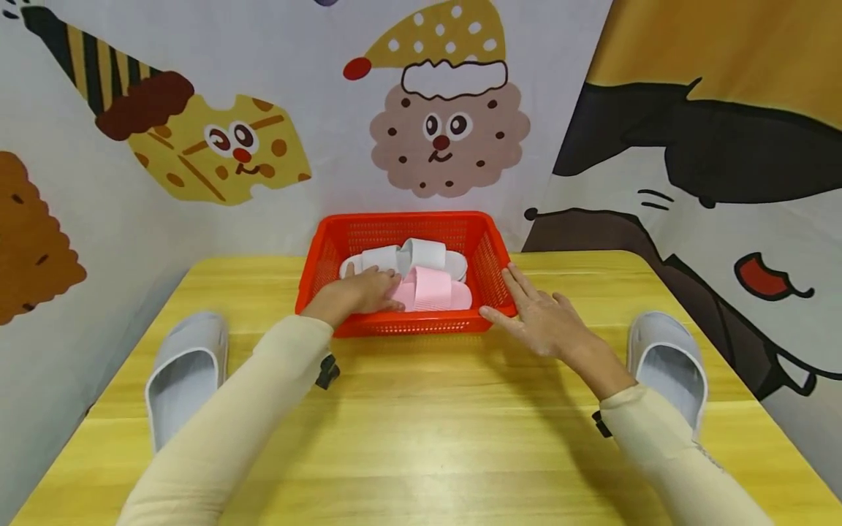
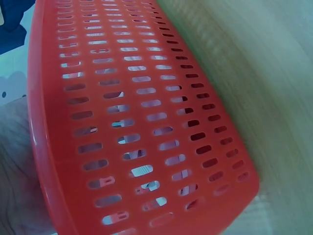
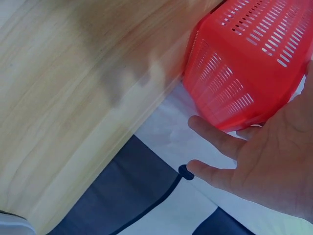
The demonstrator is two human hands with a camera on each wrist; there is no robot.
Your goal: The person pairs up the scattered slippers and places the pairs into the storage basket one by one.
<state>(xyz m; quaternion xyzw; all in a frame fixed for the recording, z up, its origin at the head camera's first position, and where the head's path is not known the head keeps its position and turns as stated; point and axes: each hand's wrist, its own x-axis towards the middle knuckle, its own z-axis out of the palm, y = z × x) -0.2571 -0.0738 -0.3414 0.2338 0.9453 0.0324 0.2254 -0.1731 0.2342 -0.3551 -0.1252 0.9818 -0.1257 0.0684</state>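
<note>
In the head view a red plastic basket (image 1: pixel 401 324) holds white slippers (image 1: pixel 426 253) at the back and a pink slipper (image 1: pixel 433 290) in front. My left hand (image 1: pixel 362 292) reaches in over the basket's left front rim, its spread fingers at the left end of the pink slipper. Part of that slipper is hidden by the hand. Outside the right end of the basket, my right hand (image 1: pixel 546 318) lies with straight fingers along the rim corner. The right wrist view shows this hand (image 3: pixel 274 156) with fingers spread beside the basket (image 3: pixel 244 73).
One grey clog (image 1: pixel 191 365) sits at the table's left side, another (image 1: pixel 667 365) at its right, both near the forearms. The basket stands at the back edge of the wooden table (image 1: pixel 421 438), against a cartoon-printed cloth (image 1: pixel 342 161).
</note>
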